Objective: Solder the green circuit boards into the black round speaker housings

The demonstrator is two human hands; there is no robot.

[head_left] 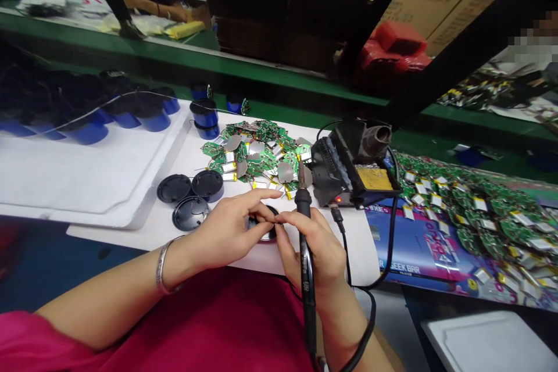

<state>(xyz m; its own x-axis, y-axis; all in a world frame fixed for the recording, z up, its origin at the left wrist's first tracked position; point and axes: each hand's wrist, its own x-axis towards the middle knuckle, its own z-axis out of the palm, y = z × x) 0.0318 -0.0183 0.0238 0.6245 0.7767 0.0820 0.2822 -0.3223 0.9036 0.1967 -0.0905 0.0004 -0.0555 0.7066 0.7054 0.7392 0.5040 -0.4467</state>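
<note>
My left hand (233, 226) pinches a small round black part (263, 225) on the white sheet, thumb and fingers closed on its rim. My right hand (311, 247) also touches that part with its fingertips while a black soldering iron (305, 244) lies gripped across the palm, tip pointing up and away. A silver bangle (163, 267) sits on my left wrist. Just beyond the hands lies a heap of green circuit boards (255, 157) with small silver batteries.
Three black round covers (189, 195) lie left of my hands. A soldering station (355, 165) stands to the right, its cable trailing down. Blue cylinders (131, 113) rest on a white tray (87, 180). More boards (479, 215) cover the right. Another person's arm (148, 3) works across the green belt.
</note>
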